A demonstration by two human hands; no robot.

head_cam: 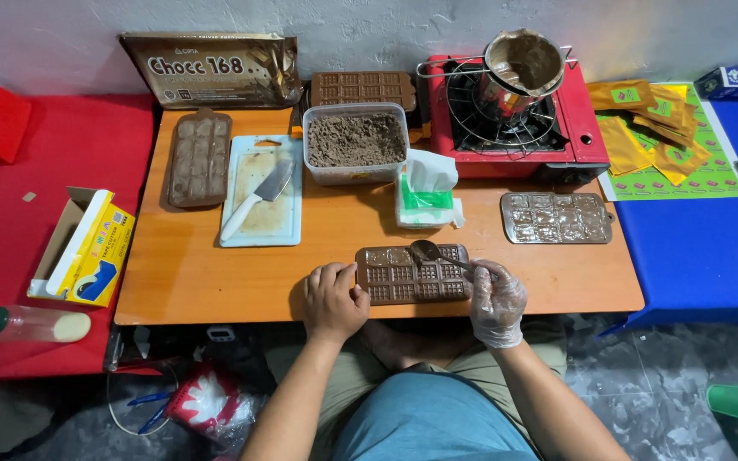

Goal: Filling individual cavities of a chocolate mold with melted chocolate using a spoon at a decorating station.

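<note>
A brown chocolate mould [412,275] lies near the front edge of the orange table [207,273], filled with melted chocolate. My bare left hand [333,300] rests against its left end, fingers curled on the edge. My right hand [497,300], in a clear plastic glove, grips a spoon [430,252] whose chocolate-coated bowl sits over the mould's top row.
A clear tub of brown crumbs [355,142], a tissue pack [427,189], a cutting board with knife [262,198], other moulds [201,158] [557,217], and a red gas stove [514,115] with a chocolate pot [518,70] stand behind. Gold wrappers [651,128] lie right; boxes left.
</note>
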